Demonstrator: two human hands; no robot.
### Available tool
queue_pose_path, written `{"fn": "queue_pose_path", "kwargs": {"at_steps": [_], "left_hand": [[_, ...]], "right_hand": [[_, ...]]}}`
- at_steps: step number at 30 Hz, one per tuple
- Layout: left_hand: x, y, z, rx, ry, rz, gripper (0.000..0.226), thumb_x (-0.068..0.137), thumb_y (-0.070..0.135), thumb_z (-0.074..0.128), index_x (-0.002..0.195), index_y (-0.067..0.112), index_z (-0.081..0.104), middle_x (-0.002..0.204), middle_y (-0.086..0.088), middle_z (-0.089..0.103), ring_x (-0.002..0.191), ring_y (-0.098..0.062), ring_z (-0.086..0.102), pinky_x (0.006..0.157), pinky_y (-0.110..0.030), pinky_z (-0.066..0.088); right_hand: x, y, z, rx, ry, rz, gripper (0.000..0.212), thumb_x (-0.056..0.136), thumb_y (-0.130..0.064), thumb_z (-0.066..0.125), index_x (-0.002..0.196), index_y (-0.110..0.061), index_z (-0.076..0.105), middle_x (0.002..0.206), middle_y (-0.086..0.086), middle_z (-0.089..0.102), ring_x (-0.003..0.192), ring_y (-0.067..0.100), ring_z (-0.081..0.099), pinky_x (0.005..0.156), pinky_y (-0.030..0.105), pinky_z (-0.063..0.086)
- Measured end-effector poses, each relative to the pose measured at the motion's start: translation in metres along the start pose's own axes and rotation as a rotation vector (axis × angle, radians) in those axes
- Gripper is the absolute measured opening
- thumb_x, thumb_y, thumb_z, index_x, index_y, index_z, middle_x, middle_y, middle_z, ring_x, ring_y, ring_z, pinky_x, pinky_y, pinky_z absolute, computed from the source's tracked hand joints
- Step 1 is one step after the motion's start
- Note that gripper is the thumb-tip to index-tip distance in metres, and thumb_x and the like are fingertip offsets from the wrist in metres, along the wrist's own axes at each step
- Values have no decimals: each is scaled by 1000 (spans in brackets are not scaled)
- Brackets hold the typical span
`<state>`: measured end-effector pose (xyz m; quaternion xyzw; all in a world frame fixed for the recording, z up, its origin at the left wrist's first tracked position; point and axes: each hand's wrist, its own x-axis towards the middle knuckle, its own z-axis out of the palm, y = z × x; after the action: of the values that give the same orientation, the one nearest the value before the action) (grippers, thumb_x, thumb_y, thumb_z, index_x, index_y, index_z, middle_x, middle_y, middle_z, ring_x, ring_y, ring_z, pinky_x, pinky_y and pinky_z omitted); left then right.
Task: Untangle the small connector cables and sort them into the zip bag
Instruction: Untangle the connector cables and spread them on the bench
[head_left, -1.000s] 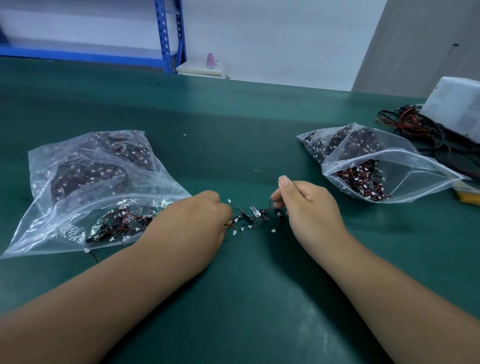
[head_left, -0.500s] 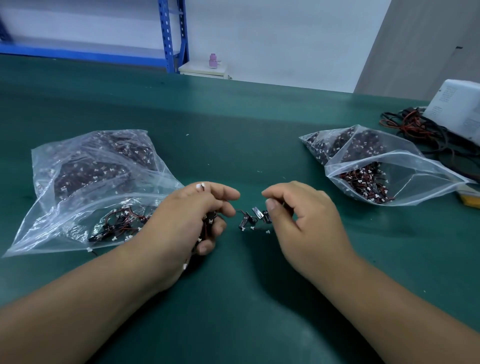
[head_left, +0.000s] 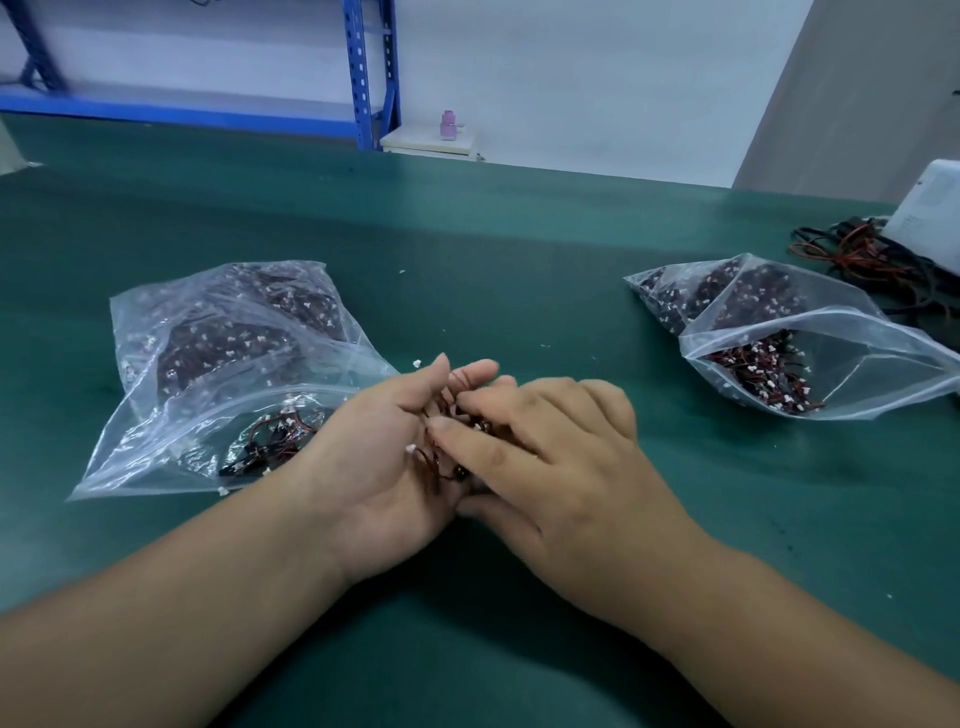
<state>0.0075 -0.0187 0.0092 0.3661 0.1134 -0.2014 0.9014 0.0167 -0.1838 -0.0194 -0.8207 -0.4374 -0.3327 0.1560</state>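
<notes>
My left hand (head_left: 374, 462) lies palm up on the green table, cupping a small bunch of red-and-black connector cables (head_left: 441, 457) with white plugs. My right hand (head_left: 550, 457) lies over the left palm, its fingertips and thumb pinching at the cables; most of the bunch is hidden under it. A clear zip bag (head_left: 208, 364) with many cables lies just left of my hands, its mouth toward me. A second clear zip bag (head_left: 810, 343) stands open at the right, with cables inside.
A tangle of black and red wires (head_left: 872, 260) and a white box (head_left: 930, 208) sit at the far right edge. A few loose white plugs (head_left: 416, 364) lie on the green table (head_left: 467, 249). Blue shelving (head_left: 363, 78) stands behind the table.
My left hand has turned palm up with the cables in it. My right hand has moved left onto that palm, bringing the loose cables that lay between the hands.
</notes>
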Motion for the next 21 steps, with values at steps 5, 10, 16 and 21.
{"fn": "queue_pose_path", "kwargs": {"at_steps": [5, 10, 16, 21], "left_hand": [[1, -1, 0, 252, -3, -17, 60, 95, 59, 35, 124, 14, 62, 115, -5, 70, 87, -21, 65, 70, -35, 49], [-1, -8, 2, 304, -117, -76, 64, 97, 55, 41, 135, 6, 55, 127, -11, 59, 109, -20, 51, 97, -39, 48], [2, -16, -3, 239, -141, -36, 45, 92, 32, 58, 122, -2, 63, 101, -14, 65, 87, -20, 63, 84, -40, 57], [7, -11, -10, 220, -107, -103, 27, 88, 27, 59, 95, 8, 77, 99, -12, 71, 84, -20, 71, 72, -33, 61]], "right_hand": [[-2, 1, 3, -72, -6, -77, 29, 94, -26, 66, 122, -30, 67, 118, -6, 66, 102, 24, 61, 82, 44, 43], [-1, 5, 0, -39, -64, -44, 15, 94, -16, 59, 99, -23, 71, 112, -4, 66, 94, 18, 57, 79, 38, 37], [2, 5, 1, 181, -50, 169, 13, 93, -18, 59, 90, -13, 71, 90, -2, 64, 82, 18, 61, 75, 43, 46], [-1, 9, 4, 519, 152, 447, 7, 82, -6, 75, 84, -12, 73, 84, -7, 66, 81, 7, 62, 75, 15, 47]]}}
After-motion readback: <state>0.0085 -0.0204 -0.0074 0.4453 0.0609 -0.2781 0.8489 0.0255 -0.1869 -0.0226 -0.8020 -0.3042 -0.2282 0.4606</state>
